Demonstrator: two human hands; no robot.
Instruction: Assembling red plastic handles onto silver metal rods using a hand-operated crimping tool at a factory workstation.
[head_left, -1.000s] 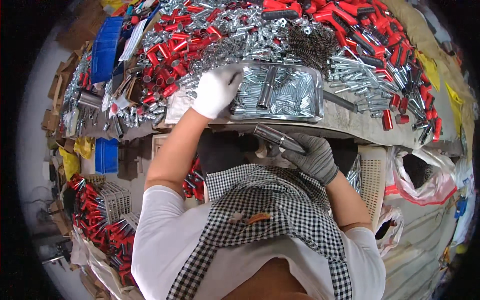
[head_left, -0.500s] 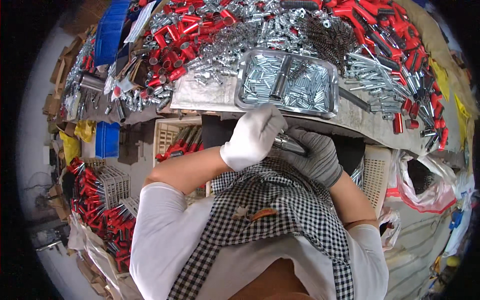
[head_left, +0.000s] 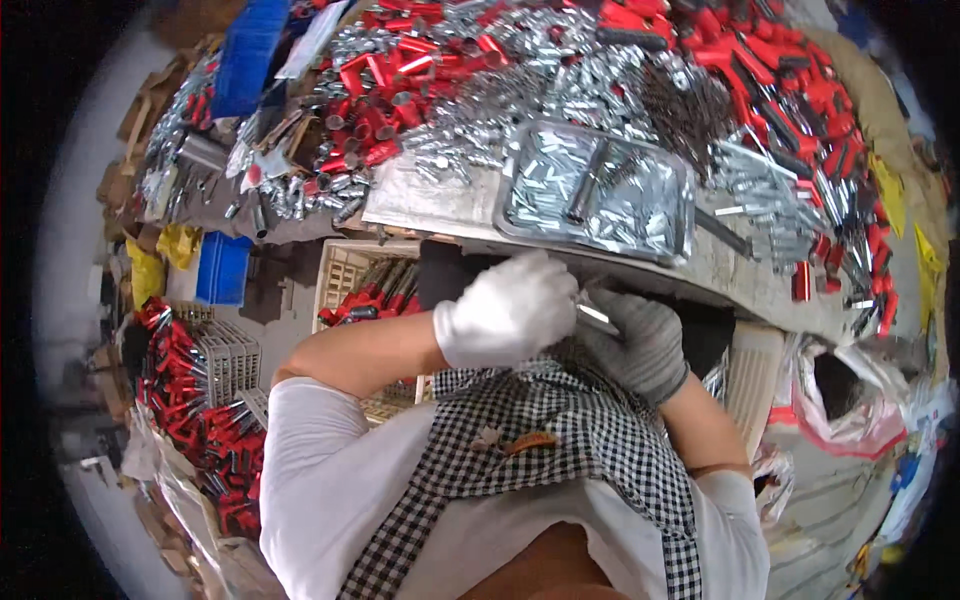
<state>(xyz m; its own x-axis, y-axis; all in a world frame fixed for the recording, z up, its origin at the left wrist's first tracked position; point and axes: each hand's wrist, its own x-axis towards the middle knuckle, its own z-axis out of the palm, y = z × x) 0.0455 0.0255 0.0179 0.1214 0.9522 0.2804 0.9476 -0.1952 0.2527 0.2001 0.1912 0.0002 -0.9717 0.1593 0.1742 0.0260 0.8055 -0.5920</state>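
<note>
Metal tube (head_left: 597, 317) is clasped, part-hidden, in right hand (head_left: 640, 345); finger state of left hand (head_left: 508, 312) cannot be determined; metal tray (head_left: 590, 246) is sited beyond.

**Bright centre, soft detail, darkened rim**

Pale, fairly even light falls, apparently from above, on the beige cloth-covered worktop (head_left: 425, 207); deep shadow lies below its front edge. Glare marks the rectangular silver metal tray (head_left: 590, 243). The white-gloved left hand (head_left: 505, 310) is nearly overexposed, its outline blurred; the grey-knit-gloved right hand (head_left: 640, 345) is also soft. A shiny silver metal part (head_left: 598, 318) in the latter glints white. Fisheye distortion bends straight edges; the periphery smears, and corners go black.
</note>
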